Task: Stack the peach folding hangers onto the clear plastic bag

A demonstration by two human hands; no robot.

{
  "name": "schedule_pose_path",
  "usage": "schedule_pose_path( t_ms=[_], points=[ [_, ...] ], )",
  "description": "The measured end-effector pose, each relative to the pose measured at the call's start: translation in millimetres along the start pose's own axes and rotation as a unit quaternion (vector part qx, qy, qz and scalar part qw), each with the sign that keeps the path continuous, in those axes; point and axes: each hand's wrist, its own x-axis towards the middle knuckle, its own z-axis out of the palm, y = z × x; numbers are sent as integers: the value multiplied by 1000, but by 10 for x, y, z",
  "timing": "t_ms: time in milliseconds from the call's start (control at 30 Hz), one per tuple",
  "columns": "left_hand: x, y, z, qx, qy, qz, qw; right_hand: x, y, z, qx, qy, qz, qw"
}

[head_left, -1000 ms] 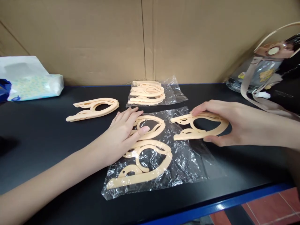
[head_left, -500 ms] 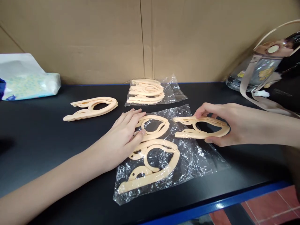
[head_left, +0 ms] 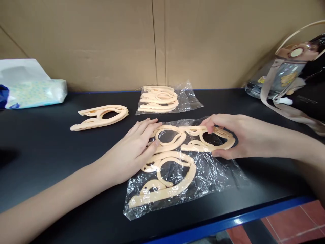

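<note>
Scanning left to right: tissue pack [head_left: 35, 93] at the far left edge of the table [head_left: 50, 159], then a loose stack of peach folding hangers [head_left: 101, 117], untouched. Behind centre, a sealed bag of hangers [head_left: 162, 99] near the cardboard wall [head_left: 101, 40].

Left hand [head_left: 132, 149] lies flat, fingers [head_left: 149, 127] together and extended, pressing on the left end of the hangers in the open plastic bag [head_left: 203, 176]. Nothing gripped, just pinning.

Right hand [head_left: 228, 135] has its fingers clamped on a folded hanger [head_left: 208, 139], thumb below, forefinger on the top edge. That hanger sits over the bag's upper right part, its left tip touching the hanger under the left hand.

To do it well, I'd say: keep the left palm down so the film doesn't slide or bunch, hold the hanger low and flat, line its curve up with the neighbour's. The crinkled film looks likely to snag the hook ends.

Far right: clear bottle with strap [head_left: 286, 74], well apart.
</note>
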Motion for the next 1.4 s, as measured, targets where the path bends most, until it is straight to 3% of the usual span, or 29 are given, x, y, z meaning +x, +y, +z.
schedule_pose_path(
  t_ms=[67,233,467,667,800,933,1133,1400],
  points=[
    [4,-7,7,-4,1,8,1000,-10,-6,-8,-24,-8,-6,1000],
    [7,-25,24,-8,0,27,1000,-10,-84,-14,-25,63,-39,997],
    [3,-5,21,-33,6,22,999,56,-138,88,5,-4,-59,998],
    [-4,65,-17,-43,-12,17,999,74,-138,251,33,46,-95,994],
    [10,43,-35,-71,-19,23,997,108,-195,367,-1,80,-99,992],
    [48,-30,-40,-114,0,6,994,90,-158,285,-8,67,-111,991],
    [76,-62,-47,-115,11,13,993,29,50,162,13,14,-65,998],
    [58,-13,-77,-104,-38,49,993,189,-84,469,101,92,-116,984]
  ],
)
